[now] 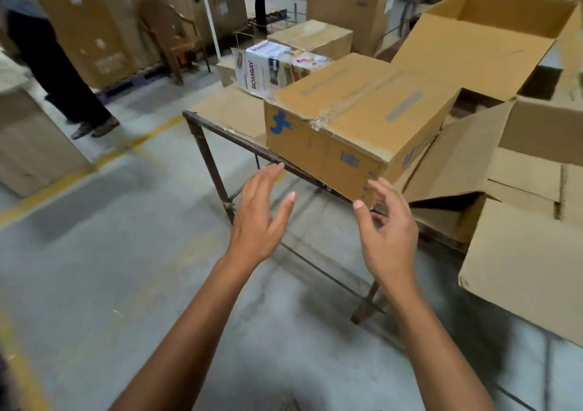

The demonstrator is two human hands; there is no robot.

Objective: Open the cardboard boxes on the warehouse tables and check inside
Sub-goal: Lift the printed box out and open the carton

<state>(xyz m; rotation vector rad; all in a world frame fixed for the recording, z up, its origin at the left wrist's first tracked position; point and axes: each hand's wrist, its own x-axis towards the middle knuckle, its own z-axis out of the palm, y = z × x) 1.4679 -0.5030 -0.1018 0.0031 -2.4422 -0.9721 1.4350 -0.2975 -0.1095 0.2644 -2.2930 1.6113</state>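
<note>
Both forearms come in from the bottom of the frame. The left hand (262, 212) and right hand (386, 231) hover with fingers spread apart, holding nothing, just short of the sealed cardboard box (356, 120). Matte brown card, clear tape along the top seam, smudgy blue print I can't read. It sits mid-frame on the surface (220, 130), overhanging its rusty metal edge. An open box (482, 41) at upper right is cut off. Grey concrete floor (110, 253), more stacked cartons behind.
</note>
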